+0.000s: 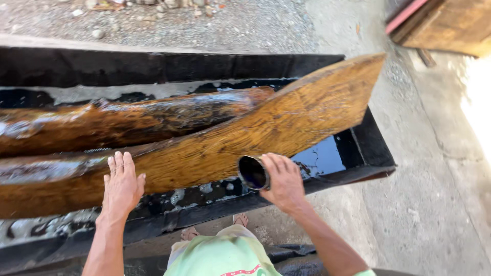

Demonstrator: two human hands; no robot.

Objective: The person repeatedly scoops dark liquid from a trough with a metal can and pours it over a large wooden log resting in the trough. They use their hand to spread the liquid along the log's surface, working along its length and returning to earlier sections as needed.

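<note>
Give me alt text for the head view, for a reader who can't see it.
A person's left hand presses flat on a long, wet, curved wooden plank lying across a black trough of dark liquid, while the right hand holds a dark cup tipped toward the wood. A second wet plank lies behind it; concrete floor surrounds the trough.

You wear a light green shirt [222,255] with a bit of red print near its bottom. Your arms and hands are bare. Below the shirt, your toes [240,220] show, bare.
</note>
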